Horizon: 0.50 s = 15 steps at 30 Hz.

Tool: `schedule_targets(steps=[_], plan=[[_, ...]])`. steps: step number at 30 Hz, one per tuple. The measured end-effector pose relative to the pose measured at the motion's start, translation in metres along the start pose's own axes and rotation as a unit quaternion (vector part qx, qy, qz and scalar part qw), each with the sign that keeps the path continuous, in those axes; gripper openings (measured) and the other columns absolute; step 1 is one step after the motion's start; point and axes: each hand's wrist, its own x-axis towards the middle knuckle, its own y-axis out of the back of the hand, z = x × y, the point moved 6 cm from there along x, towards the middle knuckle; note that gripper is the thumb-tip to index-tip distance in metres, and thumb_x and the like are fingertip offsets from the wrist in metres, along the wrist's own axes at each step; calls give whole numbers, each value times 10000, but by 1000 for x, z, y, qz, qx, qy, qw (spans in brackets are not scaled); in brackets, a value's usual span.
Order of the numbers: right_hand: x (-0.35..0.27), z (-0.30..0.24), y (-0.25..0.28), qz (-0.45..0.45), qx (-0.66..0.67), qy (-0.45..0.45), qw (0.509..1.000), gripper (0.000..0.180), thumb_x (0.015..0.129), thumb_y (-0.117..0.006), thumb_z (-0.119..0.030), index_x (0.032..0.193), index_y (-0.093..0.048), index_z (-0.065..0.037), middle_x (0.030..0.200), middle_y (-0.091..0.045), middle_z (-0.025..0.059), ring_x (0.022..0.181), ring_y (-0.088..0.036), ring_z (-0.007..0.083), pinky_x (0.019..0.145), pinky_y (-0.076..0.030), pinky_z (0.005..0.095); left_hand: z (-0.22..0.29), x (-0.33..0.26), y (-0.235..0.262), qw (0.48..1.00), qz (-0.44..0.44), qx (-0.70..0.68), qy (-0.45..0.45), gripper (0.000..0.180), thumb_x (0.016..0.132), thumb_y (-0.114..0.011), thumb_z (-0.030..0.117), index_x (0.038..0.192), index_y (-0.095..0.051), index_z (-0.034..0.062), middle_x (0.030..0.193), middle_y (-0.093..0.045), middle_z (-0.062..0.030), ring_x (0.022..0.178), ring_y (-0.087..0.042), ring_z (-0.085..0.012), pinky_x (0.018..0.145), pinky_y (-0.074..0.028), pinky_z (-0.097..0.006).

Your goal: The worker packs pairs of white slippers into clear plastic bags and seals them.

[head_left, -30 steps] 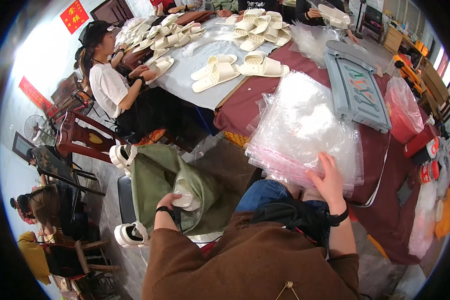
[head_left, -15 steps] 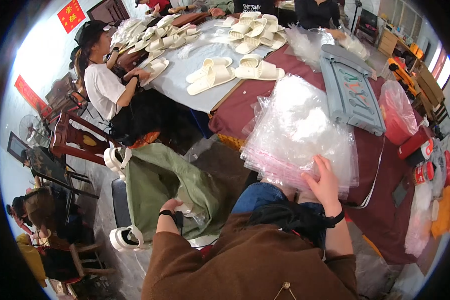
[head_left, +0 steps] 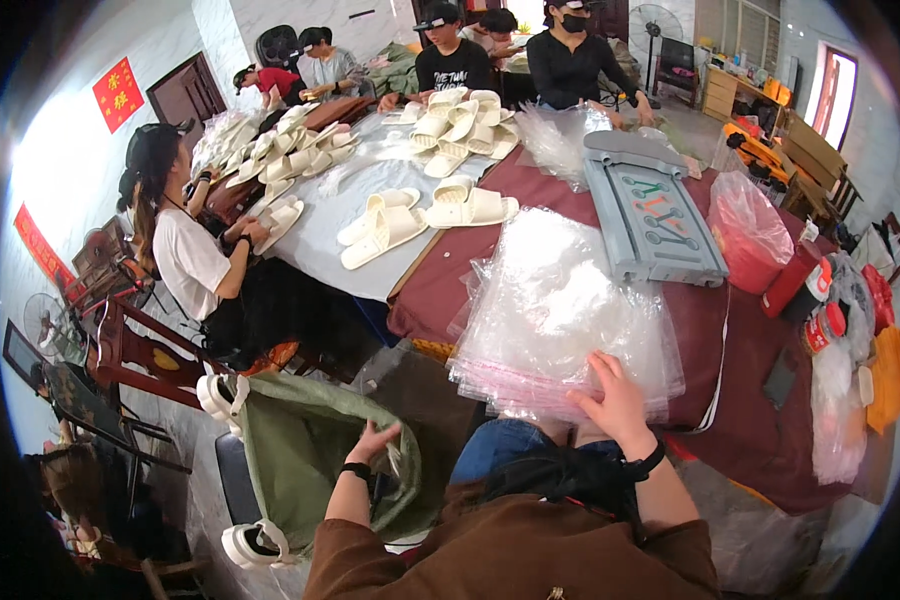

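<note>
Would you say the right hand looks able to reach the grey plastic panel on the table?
Probably yes: the right hand rests at the near edge of the clear bags, and only that low stack seems to lie between it and the grey plastic panel, though a forward stretch may be needed.

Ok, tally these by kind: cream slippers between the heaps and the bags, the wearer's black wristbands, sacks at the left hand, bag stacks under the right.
Cream slippers: 4
Black wristbands: 2
Green sack: 1
Clear bag stack: 1
Total: 8
</note>
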Motion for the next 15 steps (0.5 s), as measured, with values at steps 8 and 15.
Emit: schedule_targets(steps=[8,15], plan=[[-2,-3,8,13,30,-8,999,654,823,-761,-400,1326,-556,-35,1372,-539,140,1197,-582,353,944,-510,419,98,16,12,847,-24,-530,-29,926,905,-729,439,1541,-145,104,1280,-559,-159,927,-628,-256,724,-533,-376],[9,-32,-4,-12,93,55,994,659,809,-771,-381,1322,-556,-27,1369,-537,151,1202,-574,361,960,-501,427,-7,1,158,756,185,-612,-138,279,876,-550,102,647,-415,188,575,-364,53,505,-349,-104,489,-256,-282]])
